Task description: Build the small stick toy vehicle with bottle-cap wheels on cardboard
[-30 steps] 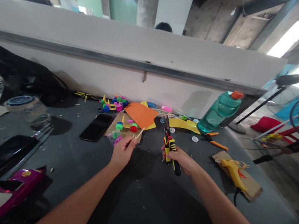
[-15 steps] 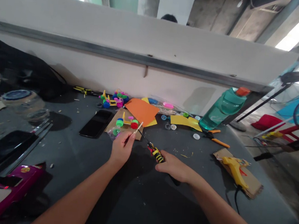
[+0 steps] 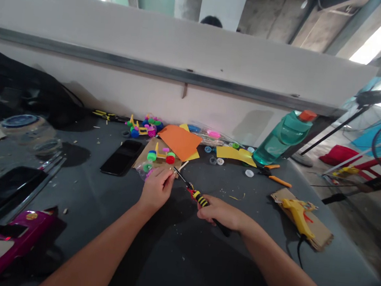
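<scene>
Thin stick [image 3: 183, 165] pinched in left grip [image 3: 156, 188], right grip [image 3: 219, 212] clamped around pliers [image 3: 201, 200] (orange paper [image 3: 180, 142] beyond)

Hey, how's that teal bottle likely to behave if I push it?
The teal bottle stands taller than wide, so a high push could tip it. Its rounded sides might let it roll once down. Its shiny surface may feel slippery.

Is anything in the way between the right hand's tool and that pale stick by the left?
Nothing visible: the pliers in the right hand reach close up to the pale stick by the left hand; whether they touch is too small to tell.
</scene>
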`<state>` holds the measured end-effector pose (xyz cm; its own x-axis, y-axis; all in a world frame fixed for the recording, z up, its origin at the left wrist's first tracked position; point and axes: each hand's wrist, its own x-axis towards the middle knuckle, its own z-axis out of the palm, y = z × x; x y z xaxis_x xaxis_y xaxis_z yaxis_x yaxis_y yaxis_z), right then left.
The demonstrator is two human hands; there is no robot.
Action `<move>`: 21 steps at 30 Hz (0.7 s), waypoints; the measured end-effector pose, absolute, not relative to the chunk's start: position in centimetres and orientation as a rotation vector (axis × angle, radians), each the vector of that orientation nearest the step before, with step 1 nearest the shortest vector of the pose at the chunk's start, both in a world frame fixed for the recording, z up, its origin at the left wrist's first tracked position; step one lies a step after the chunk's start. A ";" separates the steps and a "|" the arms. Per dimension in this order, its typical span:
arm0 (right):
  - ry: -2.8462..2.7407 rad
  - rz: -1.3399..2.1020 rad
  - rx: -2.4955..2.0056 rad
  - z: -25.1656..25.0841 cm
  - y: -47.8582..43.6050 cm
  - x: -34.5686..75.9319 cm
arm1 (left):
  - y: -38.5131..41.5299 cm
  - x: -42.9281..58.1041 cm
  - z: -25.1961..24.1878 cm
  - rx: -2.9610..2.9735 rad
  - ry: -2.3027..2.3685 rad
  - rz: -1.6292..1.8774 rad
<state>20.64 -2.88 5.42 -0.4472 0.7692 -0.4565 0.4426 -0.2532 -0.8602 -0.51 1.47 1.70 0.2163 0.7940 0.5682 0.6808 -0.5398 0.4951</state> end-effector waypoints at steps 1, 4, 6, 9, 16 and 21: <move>-1.732 1.757 -1.469 5.4 -2.9 20.6 | 1.5 -0.5 1.7 2.358 1.427 1.233; -1.747 1.751 -1.460 5.4 -2.9 20.7 | 1.4 -0.5 1.8 2.405 1.415 1.234; -1.759 1.749 -1.461 5.4 -2.9 20.7 | 1.5 -0.6 1.9 2.427 1.406 1.228; -1.777 1.737 -1.484 5.4 -2.9 20.8 | 1.6 -0.7 1.8 2.459 1.395 1.227; -1.824 1.692 -1.527 5.6 -3.0 20.4 | 1.8 -0.6 1.6 2.488 1.341 1.284; -1.889 1.584 -1.607 5.2 -2.7 20.1 | 1.8 -0.4 1.3 2.397 1.342 1.327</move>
